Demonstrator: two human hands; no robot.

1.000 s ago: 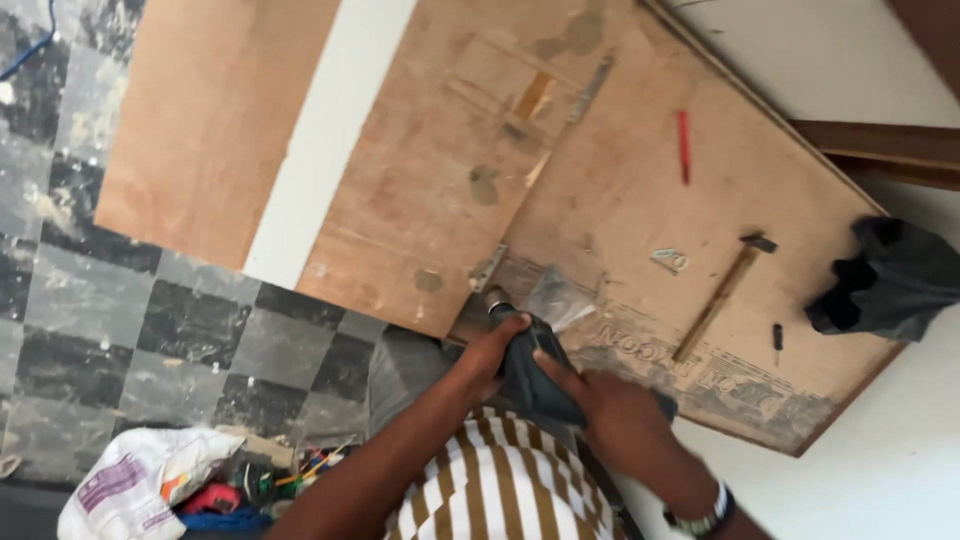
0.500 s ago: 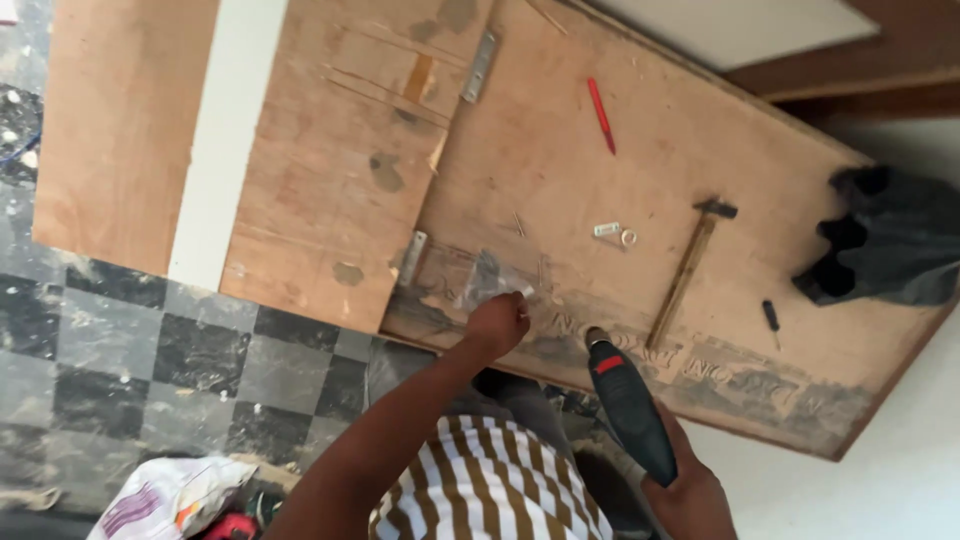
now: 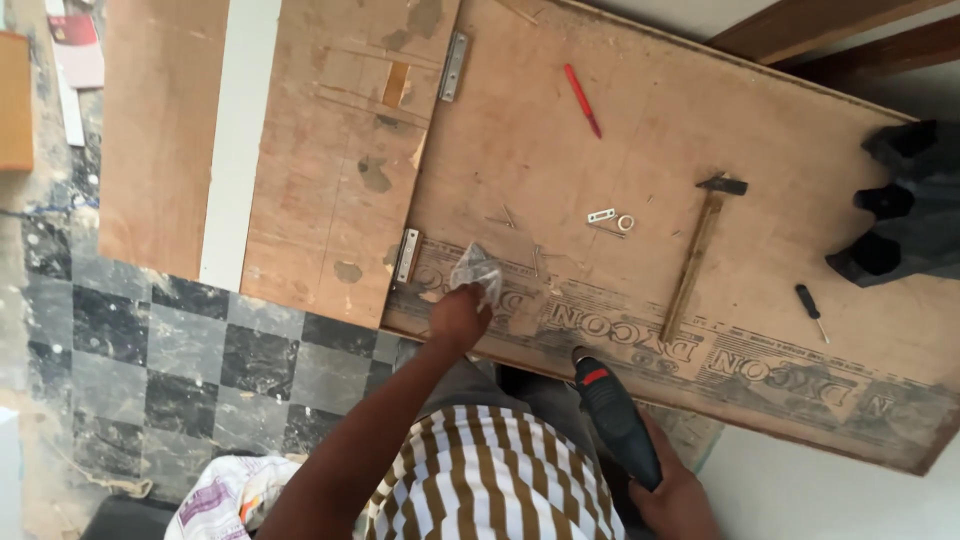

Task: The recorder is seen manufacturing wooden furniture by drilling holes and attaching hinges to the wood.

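Still outstretched, left hand (image 3: 458, 318) pinches plastic bag (image 3: 476, 270).

A small crumpled clear plastic packet (image 3: 477, 270) lies on the plywood board's (image 3: 700, 130) near edge. A white-and-purple printed bag (image 3: 225, 500) sits on the floor, near left.

One hammer (image 3: 700, 255), one red pencil (image 3: 582, 99), one screwdriver (image 3: 811, 311), one drill (image 3: 617, 427), two hinges (image 3: 453, 66)
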